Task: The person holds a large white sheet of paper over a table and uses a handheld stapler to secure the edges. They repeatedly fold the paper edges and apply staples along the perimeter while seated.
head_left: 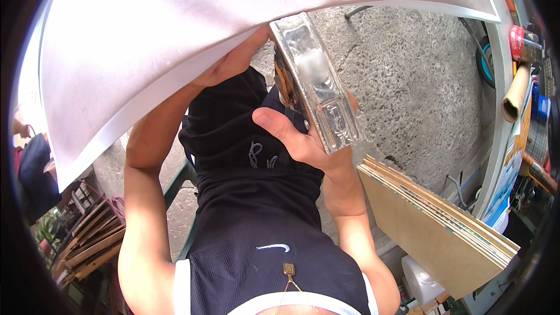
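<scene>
A large white textured sheet (146,35) with a pale border curves across the upper left and top. Under its lower edge is my left hand (230,65), closed on the edge, its fingers partly hidden by the sheet. My right hand (303,143) is wrapped around a shiny silver metal tool, which looks like a staple gun (318,76). The thumb lies along its near side, and the other fingers are mostly hidden behind it. The tool's far end meets the sheet's edge beside my left hand.
Thin wooden boards (431,227) stand stacked at the lower right. Beyond them a pale frame (493,157) borders a cluttered side with a cardboard tube (516,94) and a red-handled brush (519,44). Wood scraps (90,245) are piled at lower left. Rough concrete floor (414,76) lies below.
</scene>
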A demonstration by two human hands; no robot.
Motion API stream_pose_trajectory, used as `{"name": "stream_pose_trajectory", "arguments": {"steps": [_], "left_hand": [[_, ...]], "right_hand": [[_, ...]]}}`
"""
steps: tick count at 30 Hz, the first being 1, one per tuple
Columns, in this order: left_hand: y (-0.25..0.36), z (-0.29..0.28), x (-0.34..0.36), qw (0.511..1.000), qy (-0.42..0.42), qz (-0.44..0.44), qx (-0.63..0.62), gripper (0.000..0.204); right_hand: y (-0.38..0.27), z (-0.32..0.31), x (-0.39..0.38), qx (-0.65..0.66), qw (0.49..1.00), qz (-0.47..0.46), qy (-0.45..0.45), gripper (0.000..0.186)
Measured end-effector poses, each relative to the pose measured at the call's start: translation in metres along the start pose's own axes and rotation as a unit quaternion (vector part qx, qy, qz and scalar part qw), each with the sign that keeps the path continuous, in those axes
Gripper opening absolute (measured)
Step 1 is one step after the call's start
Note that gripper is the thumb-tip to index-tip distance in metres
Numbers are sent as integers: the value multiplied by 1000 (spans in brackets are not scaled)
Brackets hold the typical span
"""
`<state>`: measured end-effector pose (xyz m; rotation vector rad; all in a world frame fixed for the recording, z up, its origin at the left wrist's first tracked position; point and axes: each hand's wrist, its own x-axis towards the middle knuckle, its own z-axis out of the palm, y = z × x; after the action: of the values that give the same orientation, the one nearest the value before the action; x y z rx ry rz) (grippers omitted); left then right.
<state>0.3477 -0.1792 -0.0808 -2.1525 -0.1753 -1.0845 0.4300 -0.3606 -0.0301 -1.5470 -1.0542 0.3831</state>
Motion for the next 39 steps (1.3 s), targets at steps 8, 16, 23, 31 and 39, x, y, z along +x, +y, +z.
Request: {"name": "stream_pose_trajectory", "arguments": {"steps": [8,16,23,31,39], "left_hand": [[4,6,1,994,37,24,100,51],[6,11,0,977,59,30,202,52],[7,12,1,956,76,26,282,54],[16,19,11,930,110,28,349,55],[-3,-21,32,874,-42,-183,-448,38]], "right_hand": [[-1,-1,1,-17,1000,10,-3,44],[-5,6,9,-29,999,-17,20,42],[-5,9,16,-61,997,-49,21,42],[-1,13,11,-91,994,-4,62,42],[40,-1,-49,-27,998,47,20,36]]}}
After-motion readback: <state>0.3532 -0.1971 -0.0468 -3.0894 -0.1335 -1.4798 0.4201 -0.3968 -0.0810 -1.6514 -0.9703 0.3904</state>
